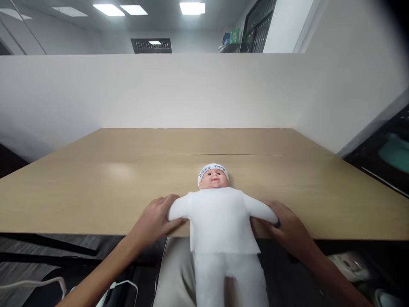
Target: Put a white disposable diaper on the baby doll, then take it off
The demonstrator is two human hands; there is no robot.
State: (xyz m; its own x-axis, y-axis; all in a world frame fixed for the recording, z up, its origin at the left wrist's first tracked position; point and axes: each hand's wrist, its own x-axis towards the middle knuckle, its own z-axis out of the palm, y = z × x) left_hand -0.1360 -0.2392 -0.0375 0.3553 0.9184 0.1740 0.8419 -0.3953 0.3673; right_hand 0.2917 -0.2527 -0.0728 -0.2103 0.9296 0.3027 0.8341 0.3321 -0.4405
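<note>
A baby doll (221,221) in a white top and white trousers lies face up across the table's front edge. Its head, in a white cap with blue "Happy Baby" lettering, rests toward the far side, and its legs hang down over my lap. My left hand (159,215) is wrapped round the doll's sleeved arm on the left. On the other side my right hand (283,221) grips the other sleeved arm, with some fingers hidden beneath it. Both of the doll's arms are spread out sideways.
The light wooden table (134,179) reaches back to a white partition (198,91). A dark screen-like object (383,149) stands at the right edge. Below the table are white cables (38,283) at left and a blurred power strip (349,265) at right.
</note>
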